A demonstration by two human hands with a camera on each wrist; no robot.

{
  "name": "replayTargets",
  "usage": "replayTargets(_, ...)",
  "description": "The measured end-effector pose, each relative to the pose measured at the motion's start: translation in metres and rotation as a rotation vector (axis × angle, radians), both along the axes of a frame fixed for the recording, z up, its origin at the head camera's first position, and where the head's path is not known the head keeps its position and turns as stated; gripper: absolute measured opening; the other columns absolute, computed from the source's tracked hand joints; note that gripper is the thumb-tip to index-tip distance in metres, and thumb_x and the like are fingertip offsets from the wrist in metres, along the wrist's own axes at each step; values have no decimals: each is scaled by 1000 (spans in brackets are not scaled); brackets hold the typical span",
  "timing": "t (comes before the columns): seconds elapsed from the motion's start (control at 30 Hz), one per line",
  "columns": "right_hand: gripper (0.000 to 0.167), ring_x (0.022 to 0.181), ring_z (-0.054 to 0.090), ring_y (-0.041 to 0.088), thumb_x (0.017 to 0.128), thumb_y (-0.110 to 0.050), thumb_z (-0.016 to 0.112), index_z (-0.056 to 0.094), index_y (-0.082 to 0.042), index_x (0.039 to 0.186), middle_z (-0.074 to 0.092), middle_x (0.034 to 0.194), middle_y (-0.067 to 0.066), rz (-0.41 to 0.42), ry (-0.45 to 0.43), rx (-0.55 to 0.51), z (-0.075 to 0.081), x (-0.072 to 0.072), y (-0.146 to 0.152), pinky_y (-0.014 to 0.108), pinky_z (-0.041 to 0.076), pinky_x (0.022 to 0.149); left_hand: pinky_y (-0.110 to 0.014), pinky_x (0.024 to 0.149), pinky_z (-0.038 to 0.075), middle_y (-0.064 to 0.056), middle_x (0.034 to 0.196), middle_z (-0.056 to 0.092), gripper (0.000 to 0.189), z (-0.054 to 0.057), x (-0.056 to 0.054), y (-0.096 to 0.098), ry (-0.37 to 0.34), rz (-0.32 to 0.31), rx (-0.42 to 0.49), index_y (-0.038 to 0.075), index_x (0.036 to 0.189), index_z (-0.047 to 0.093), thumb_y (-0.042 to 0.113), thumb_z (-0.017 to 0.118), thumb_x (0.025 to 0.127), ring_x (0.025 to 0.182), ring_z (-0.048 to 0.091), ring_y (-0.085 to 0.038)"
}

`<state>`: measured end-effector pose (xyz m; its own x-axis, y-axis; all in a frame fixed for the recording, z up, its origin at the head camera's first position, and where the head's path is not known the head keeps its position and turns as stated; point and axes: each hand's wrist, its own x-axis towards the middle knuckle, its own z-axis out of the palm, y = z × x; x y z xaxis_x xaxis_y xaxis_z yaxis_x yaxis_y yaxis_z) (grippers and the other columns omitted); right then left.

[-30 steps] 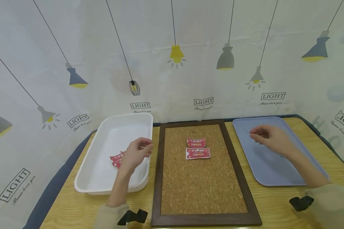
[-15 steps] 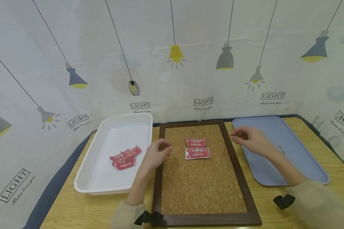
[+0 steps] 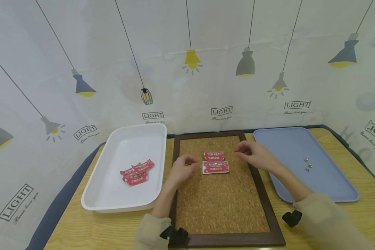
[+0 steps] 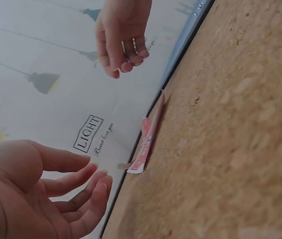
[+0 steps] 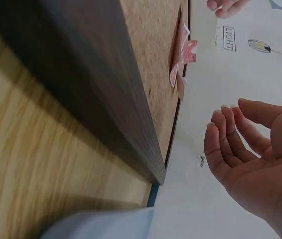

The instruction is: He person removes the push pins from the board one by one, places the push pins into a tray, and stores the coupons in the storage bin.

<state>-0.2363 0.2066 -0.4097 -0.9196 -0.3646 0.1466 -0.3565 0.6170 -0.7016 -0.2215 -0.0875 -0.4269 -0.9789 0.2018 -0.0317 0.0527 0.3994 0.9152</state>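
My left hand point(image 3: 183, 172) hovers over the left side of the cork board point(image 3: 220, 201), just left of two red-and-white paper coupons. Its fingers are loosely curved in the left wrist view, with nothing seen between them. Above the board's right edge is my right hand point(image 3: 258, 155), fingers relaxed and apart from the thumb in the right wrist view; no held thing shows. The upper coupon point(image 3: 214, 157) curls up at its ends, while the lower coupon point(image 3: 218, 169) looks flatter in the head view. A small shiny spot shows on each. Neither hand touches them.
At the left stands a white plastic bin point(image 3: 95, 180) holding several overlapping red coupons point(image 3: 136, 177). To the right lies a blue-grey tray point(image 3: 281, 139) with a few small metal pieces point(image 3: 309, 166). The board's raised dark wooden frame point(image 3: 231, 239) borders the cork.
My left hand has moved right from over the white bin to the cork board. My right hand has moved left from over the tray to the board's edge, uncovering the small metal pieces.
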Motion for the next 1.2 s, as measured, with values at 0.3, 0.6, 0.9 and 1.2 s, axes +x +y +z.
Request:
replayTargets(0.3, 20, 86, 64, 19, 99, -11, 64, 67, 4, 112, 69, 99, 8, 94, -44, -14, -8, -9, -28, 33, 52, 73, -32, 70, 57, -15, 103, 66, 21, -9, -11, 13, -39, 36, -49, -4, 114, 63, 9, 63, 97, 83, 65, -25)
replayTargets(0.6, 12, 80, 61, 14, 95, -8, 66, 70, 1, 102, 69, 90, 5, 99, -81, 31, -23, -22, -51, 32, 51, 70, -28, 64, 53, -14, 96, 65, 21, -16, -22, 20, -61, 40, -45, -6, 112, 62, 5, 67, 93, 75, 63, -20)
replayTargets(0.9, 9, 77, 59, 14, 93, -6, 66, 71, 0, 98, 70, 88, 4, 106, -143, 113, -23, -27, -63, 31, 49, 68, -24, 59, 47, -8, 87, 66, 14, -17, -28, 25, -81, 38, -88, -2, 104, 66, 3, 67, 92, 69, 60, -14)
replayTargets(1.2, 7, 73, 57, 12, 92, -6, 67, 73, -3, 97, 69, 85, 1, 72, -160, 162, -23, -32, -69, 28, 46, 64, -23, 60, 49, -9, 87, 66, 14, -20, -32, 26, -102, 38, -83, -3, 105, 66, 3, 68, 92, 70, 62, -15)
